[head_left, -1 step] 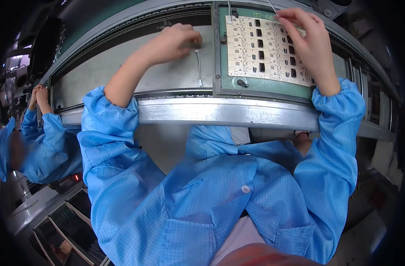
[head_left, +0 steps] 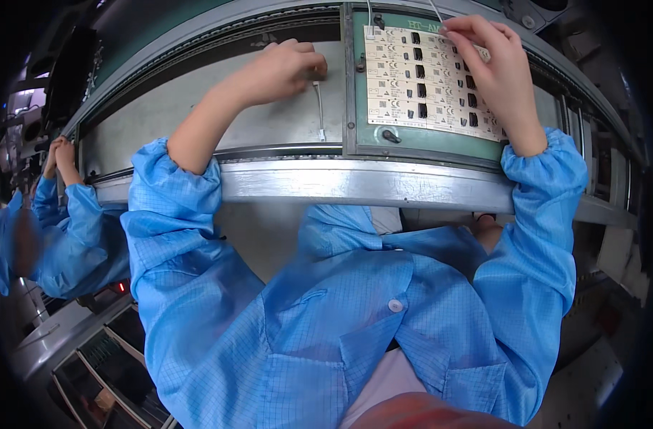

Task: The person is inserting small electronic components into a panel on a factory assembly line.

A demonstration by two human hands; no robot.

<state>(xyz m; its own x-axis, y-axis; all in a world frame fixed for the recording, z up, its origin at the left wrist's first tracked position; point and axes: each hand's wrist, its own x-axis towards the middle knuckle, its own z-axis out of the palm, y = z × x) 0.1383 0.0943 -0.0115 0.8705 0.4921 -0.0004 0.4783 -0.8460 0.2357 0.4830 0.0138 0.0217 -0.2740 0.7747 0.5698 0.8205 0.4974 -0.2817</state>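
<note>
A cream-coloured circuit board panel (head_left: 394,71) with rows of small black components lies in a green fixture (head_left: 373,136) in front of me on the right. Over the panel's upper part, my right hand (head_left: 494,61) has thumb and forefinger closed on the end of a white wire (head_left: 435,10) that runs in from the top edge. My left hand (head_left: 287,70) hovers left of the fixture with its fingers curled in; whatever they may hold is hidden. Just beneath those fingers, a short white cable (head_left: 321,111) with a connector at its end lies on the grey metal surface.
Another white wire (head_left: 370,13) meets the panel's upper left corner at a white connector. Black clamps (head_left: 391,135) sit on the fixture. A metal rail (head_left: 305,179) crosses in front of my body. At far left, another person in a blue coat (head_left: 83,243) has hands together.
</note>
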